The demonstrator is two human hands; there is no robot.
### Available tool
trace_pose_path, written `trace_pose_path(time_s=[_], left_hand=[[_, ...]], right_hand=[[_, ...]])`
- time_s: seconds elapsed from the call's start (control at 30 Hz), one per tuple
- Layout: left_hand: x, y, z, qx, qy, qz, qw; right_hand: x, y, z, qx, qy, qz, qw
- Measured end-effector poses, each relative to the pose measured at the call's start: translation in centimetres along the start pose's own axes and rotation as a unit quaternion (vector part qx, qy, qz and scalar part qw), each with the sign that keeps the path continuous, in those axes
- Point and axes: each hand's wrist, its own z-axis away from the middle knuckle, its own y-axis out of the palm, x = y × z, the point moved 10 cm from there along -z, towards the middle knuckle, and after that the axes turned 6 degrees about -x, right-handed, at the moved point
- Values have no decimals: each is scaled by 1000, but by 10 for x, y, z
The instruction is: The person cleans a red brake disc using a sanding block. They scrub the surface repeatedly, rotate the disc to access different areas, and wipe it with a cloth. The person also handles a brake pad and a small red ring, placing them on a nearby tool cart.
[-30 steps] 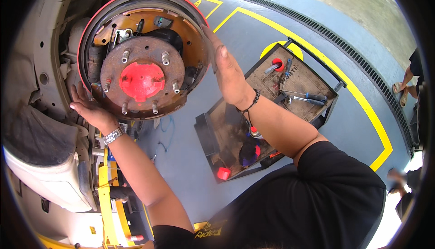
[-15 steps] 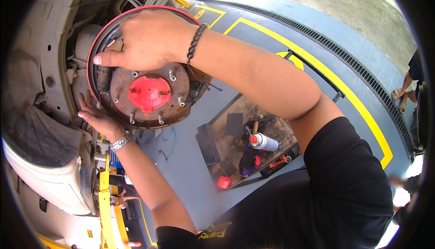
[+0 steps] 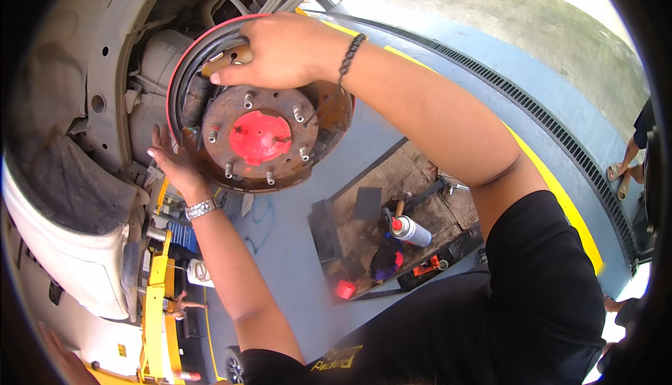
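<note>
A rusty drum-brake assembly (image 3: 210,143) fills the upper left, with a red-edged rim arching over its top. At its middle is a round hub flange (image 3: 304,115) with several wheel studs and a red centre cap (image 3: 260,138). My right hand (image 3: 287,52) reaches over the top, fingers curled and thumb pressed on a tan metal brake shoe (image 3: 236,56); the fingertips are hidden. A dark cylindrical part (image 3: 196,101) sits below the thumb. Beside the lower left rim, my left hand (image 3: 178,168) is open, fingers apart; whether they touch the rim I cannot tell.
Below right, a worn work cart (image 3: 437,217) carries a spray can (image 3: 411,232), a hammer (image 3: 400,208) and dark pieces. A red cap-like piece (image 3: 345,289) lies at its edge. Vehicle bodywork (image 3: 70,245) lines the left, beside a yellow lift post (image 3: 159,294). People stand at far right.
The brake assembly sits further right in the picture as the view shifts. My right thumb has gone from near the left rim onto the tan brake shoe. My left hand stays beside the lower rim.
</note>
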Motion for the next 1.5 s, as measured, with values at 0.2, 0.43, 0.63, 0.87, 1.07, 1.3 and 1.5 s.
trace_pose_path(time_s=[0.2, 0.43, 0.63, 0.87, 1.07, 1.3, 1.5], left_hand=[[-5, 8, 9, -14, 12, -21, 1000], [4, -1, 2, -5, 6, -13, 1000], [4, 2, 2, -9, 4, -3, 1000], [3, -3, 2, -12, 8, -4, 1000], [8, -2, 3, -24, -6, 20, 999], [4, 0, 1, -15, 10, -5, 1000], [6, 0, 3, -10, 0, 6, 1000]], right_hand=[[-47, -6, 33, 46, -38, -112, 992], [-72, 0, 92, -39, -158, -17, 987], [-78, -64, 116, -320, -127, -65, 936], [-100, -84, 101, -344, -21, -76, 936], [-42, -53, 72, -350, -148, -28, 924], [-53, -24, 61, -152, -116, -80, 978], [-37, -7, 44, -121, -37, -60, 990]])
